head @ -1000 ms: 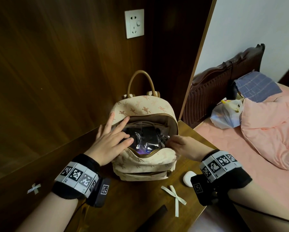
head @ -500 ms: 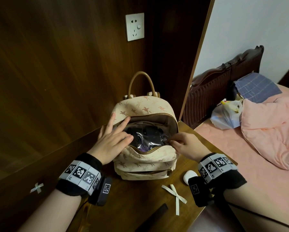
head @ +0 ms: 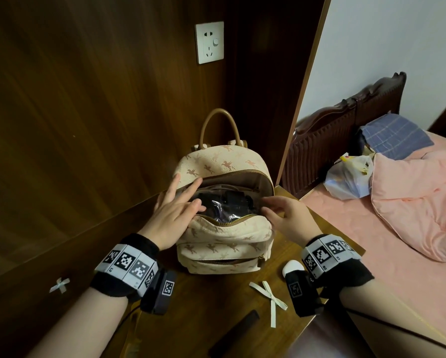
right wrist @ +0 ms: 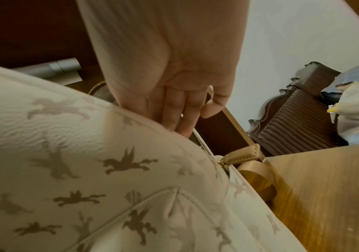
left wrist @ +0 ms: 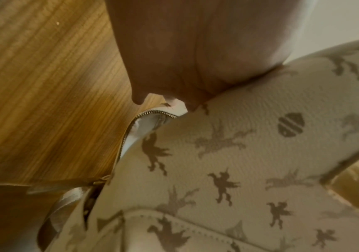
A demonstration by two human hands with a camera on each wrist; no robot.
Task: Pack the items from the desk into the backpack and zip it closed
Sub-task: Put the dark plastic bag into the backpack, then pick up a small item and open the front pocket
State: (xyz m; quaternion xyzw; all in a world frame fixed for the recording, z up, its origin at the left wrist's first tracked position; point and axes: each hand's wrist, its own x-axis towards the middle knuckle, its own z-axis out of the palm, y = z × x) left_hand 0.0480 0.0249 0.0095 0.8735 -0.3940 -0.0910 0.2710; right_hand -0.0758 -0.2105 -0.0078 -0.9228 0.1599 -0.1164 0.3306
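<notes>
A cream backpack (head: 224,241) with a horse print stands upright on the wooden desk (head: 203,306), its main zip open. Inside lie dark items in clear plastic (head: 227,205). My left hand (head: 180,205) rests with straight fingers on the left rim of the opening; in the left wrist view its palm (left wrist: 195,51) presses on the backpack (left wrist: 239,170). My right hand (head: 276,210) hovers at the right rim with loosely spread fingers, holding nothing. In the right wrist view its fingers (right wrist: 180,112) reach along the zip edge, above the tan zipper pull (right wrist: 241,156).
A small white object (head: 291,267) lies on the desk by my right wrist, and a dark flat bar (head: 234,334) near the front edge. Tape crosses (head: 268,295) mark the desk. Wooden panels with a wall socket (head: 209,42) stand behind; a bed (head: 371,241) lies on the right.
My right hand has let go of the right rim and lifted a little, with its fingers now spread. My left hand stays on the left rim.
</notes>
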